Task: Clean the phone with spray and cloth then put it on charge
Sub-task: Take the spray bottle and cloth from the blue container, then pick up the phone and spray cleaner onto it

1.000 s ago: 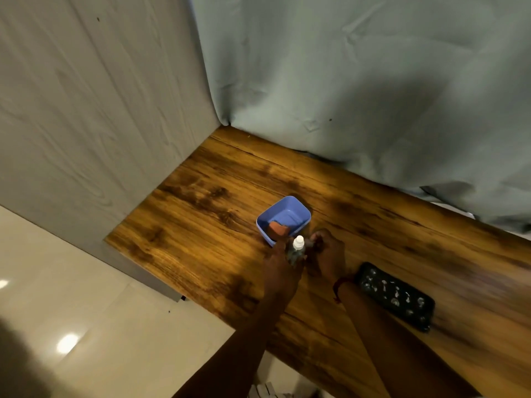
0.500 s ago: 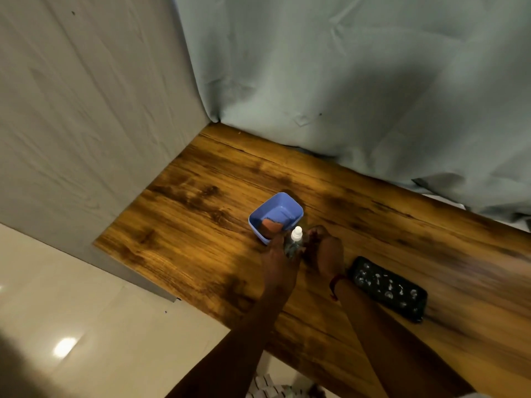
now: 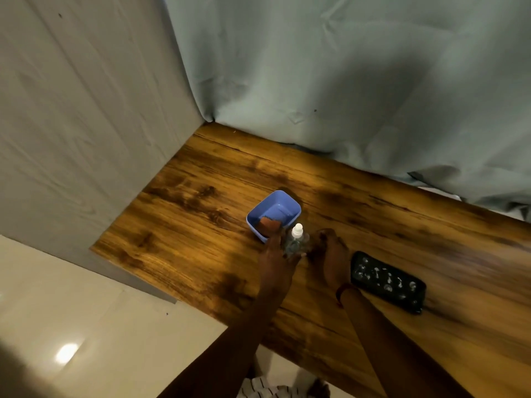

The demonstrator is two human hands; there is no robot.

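Observation:
A small clear spray bottle (image 3: 296,239) with a white nozzle stands upright on the wooden table (image 3: 201,225), just in front of a blue bowl (image 3: 277,196). My left hand (image 3: 275,261) grips the bottle from its left. From the right, my right hand (image 3: 330,254) curls its fingers against the bottle's other side. An orange cloth (image 3: 268,224) lies inside the bowl. The black phone (image 3: 388,281), its screen dotted with white smears, lies flat on the table right of my right wrist.
A grey-green curtain (image 3: 344,81) hangs along the table's far edge. A pale wood-grain panel (image 3: 86,124) closes the left side. The table's near edge drops to a glossy tiled floor (image 3: 86,326).
Both hands stay at the bottle in about the same place. Only the camera view has shifted slightly.

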